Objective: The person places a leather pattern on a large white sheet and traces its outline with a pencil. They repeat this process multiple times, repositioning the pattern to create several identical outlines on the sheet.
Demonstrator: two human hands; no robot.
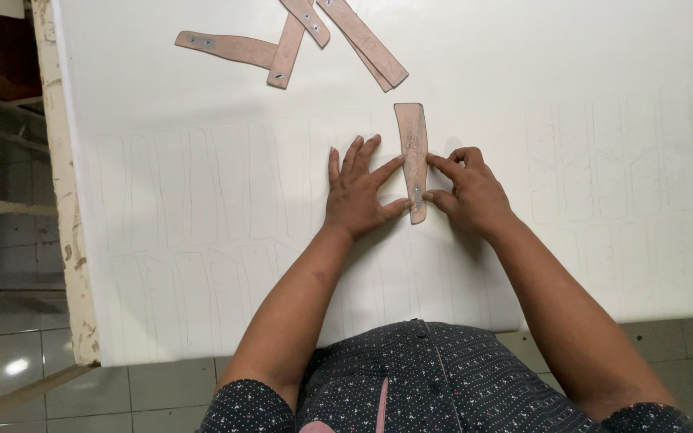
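Brown card template (414, 160) lies upright on the white sheet (523, 96) covering your desk. Your left hand (359, 192) presses it with spread fingers, gripping nothing; your right hand (467, 191) pins its other edge with fingertips. More templates (282, 40) lie well apart above.

I see bright, even light on white sheet (523, 48). Soft small shadows under hands. Floor tile (14, 365) glare near left. Picture sharp.

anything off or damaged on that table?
Yes: the table's left edge is chipped and flaking. The spare brown templates lie crisscrossed at the top. The template between left hand and right hand lies flat on the white sheet.
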